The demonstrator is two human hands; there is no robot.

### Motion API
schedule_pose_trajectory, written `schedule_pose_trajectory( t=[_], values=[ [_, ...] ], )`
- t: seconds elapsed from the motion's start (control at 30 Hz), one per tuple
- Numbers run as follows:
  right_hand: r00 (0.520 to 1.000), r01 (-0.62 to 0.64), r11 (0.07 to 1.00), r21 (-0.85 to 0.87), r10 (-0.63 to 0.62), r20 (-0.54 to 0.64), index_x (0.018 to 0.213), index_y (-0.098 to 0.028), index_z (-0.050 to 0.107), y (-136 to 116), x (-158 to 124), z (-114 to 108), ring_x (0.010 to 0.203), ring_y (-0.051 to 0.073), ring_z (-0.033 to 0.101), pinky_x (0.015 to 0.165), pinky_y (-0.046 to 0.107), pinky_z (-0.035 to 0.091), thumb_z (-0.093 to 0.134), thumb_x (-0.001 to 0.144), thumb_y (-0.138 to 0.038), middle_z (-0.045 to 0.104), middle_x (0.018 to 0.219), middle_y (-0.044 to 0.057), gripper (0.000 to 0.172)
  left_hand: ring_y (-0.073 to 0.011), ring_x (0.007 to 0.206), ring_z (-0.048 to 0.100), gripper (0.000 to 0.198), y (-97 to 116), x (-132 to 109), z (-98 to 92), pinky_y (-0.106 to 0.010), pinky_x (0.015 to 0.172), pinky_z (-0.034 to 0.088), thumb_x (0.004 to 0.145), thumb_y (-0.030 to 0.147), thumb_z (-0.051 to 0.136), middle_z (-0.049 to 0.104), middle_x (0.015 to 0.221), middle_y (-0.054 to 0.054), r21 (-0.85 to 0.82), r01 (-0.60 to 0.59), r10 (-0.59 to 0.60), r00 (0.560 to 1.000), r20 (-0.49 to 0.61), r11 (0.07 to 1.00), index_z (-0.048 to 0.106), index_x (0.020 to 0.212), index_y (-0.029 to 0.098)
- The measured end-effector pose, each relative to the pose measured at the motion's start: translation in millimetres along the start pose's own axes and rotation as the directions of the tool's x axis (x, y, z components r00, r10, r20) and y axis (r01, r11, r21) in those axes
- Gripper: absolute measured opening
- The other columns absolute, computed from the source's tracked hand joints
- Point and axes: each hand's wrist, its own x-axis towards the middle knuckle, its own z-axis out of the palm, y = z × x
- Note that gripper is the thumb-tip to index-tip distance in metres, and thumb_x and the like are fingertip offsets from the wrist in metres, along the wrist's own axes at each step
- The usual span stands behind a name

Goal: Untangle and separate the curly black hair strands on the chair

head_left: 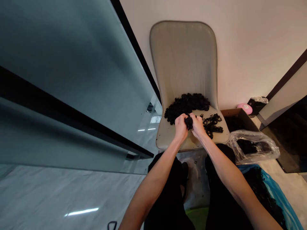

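My left hand (181, 126) and my right hand (197, 125) meet over the front of a chair seat. Both have their fingers closed around a small, dark black bunch (188, 122), held between them; its exact kind is too dark to make out. Just behind the hands, a large heap of small black curled pieces (179, 107) lies across the seat. To the right of my right hand, a looser cluster of black looped strips (212, 124) rests on the beige chair (184, 54).
A frosted glass panel (72, 80) with a dark frame stands close on the left. Right of the chair are a cardboard box (240, 112), a clear plastic bag (268, 148) and a blue bag (279, 188), all with black contents. A pink round object (245, 108) sits behind.
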Motion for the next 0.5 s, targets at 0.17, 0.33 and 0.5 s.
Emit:
schedule_pose_trajectory(
  t=[0.17,0.33,0.5],
  values=[
    [0.997,0.078,0.996,-0.050,-0.078,0.006,0.061,-0.023,0.041,2.9,5.6,7.5,0.059,0.010,0.029,0.052,0.026,0.026,0.057,0.085,-0.060,0.032,0.058,-0.005,0.047,-0.0103,0.061,0.039,0.036,4.9,4.3,3.3,-0.022,0.056,0.036,0.087,0.048,0.055,0.039,0.066,0.003,0.057,0.017,-0.012,0.996,-0.092,0.998,0.043,0.066,0.021],
    [0.976,0.220,0.934,-0.281,-0.212,0.057,0.057,-0.023,0.039,-5.8,15.5,-6.7,0.059,0.012,0.031,0.055,0.028,0.025,0.050,0.089,-0.068,0.034,0.055,-0.003,0.057,-0.0119,0.070,0.050,0.037,9.6,8.6,0.1,-0.022,0.066,0.041,0.090,0.051,0.058,0.054,0.074,0.000,0.174,-0.108,0.104,0.994,0.030,0.979,0.058,0.073,0.018],
    [0.934,0.342,0.775,-0.532,-0.340,0.106,0.048,-0.023,0.036,-14.3,18.8,-32.2,0.056,0.013,0.032,0.059,0.031,0.025,0.054,0.093,-0.060,0.035,0.049,-0.002,0.060,-0.0137,0.071,0.056,0.030,16.1,11.9,-18.6,-0.024,0.062,0.042,0.082,0.046,0.072,0.068,0.083,-0.003,0.324,-0.138,0.083,0.980,0.180,0.936,0.072,0.085,0.017]
  ],
)
